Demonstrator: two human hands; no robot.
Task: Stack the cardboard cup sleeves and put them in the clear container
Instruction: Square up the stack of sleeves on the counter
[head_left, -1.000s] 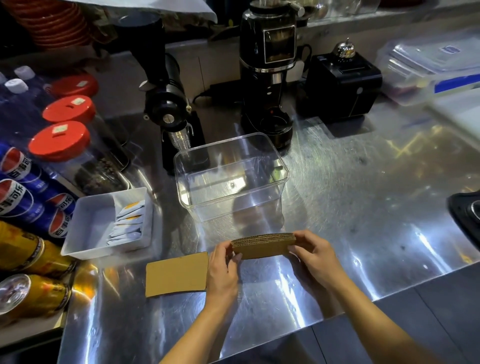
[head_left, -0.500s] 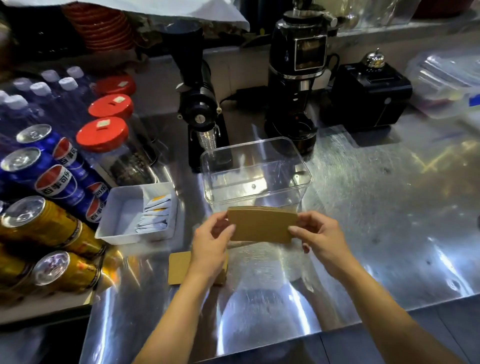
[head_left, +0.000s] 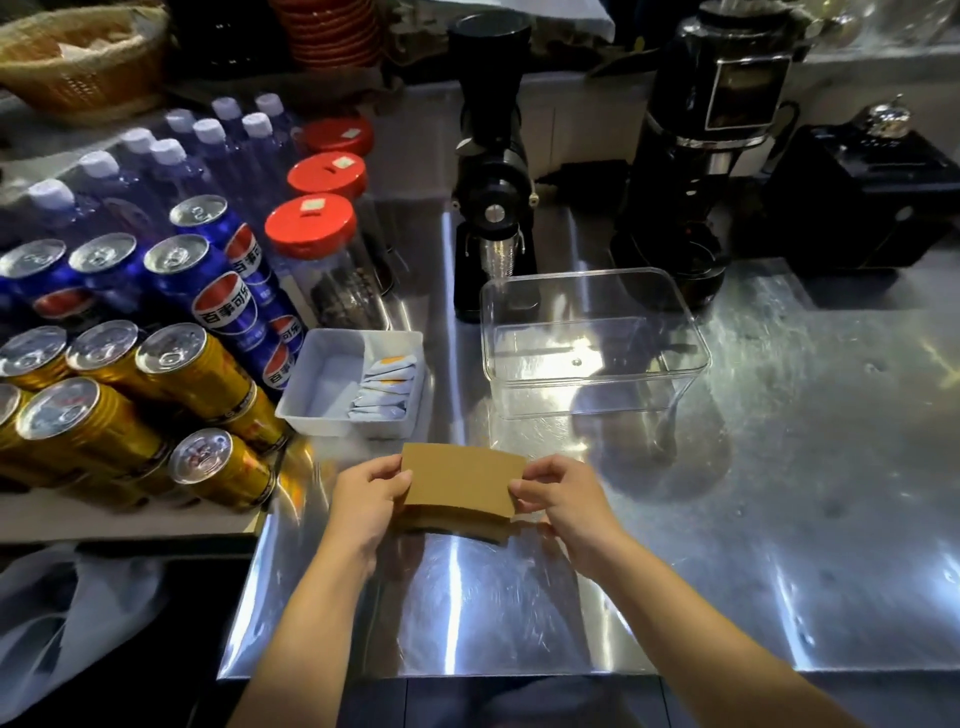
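A stack of brown cardboard cup sleeves (head_left: 460, 479) is held flat side up just above the steel counter. My left hand (head_left: 366, 499) pinches its left end and my right hand (head_left: 563, 496) pinches its right end. Directly beneath the stack lies another sleeve (head_left: 457, 529), with only its near edge showing. I cannot tell whether the two touch. The clear container (head_left: 595, 402) stands empty and open-topped on the counter, behind the stack and slightly to the right.
A white tray (head_left: 317, 374) of sachets sits left of the container. Cans (head_left: 192, 369), bottles and red-lidded jars (head_left: 311, 228) crowd the left side. Two black grinders (head_left: 491, 171) (head_left: 711, 156) stand right behind the container. A black box (head_left: 857, 202) is at the far right.
Both hands carried the stack down and to the left, over the loose sleeve that lay on the counter. The view has shifted left.
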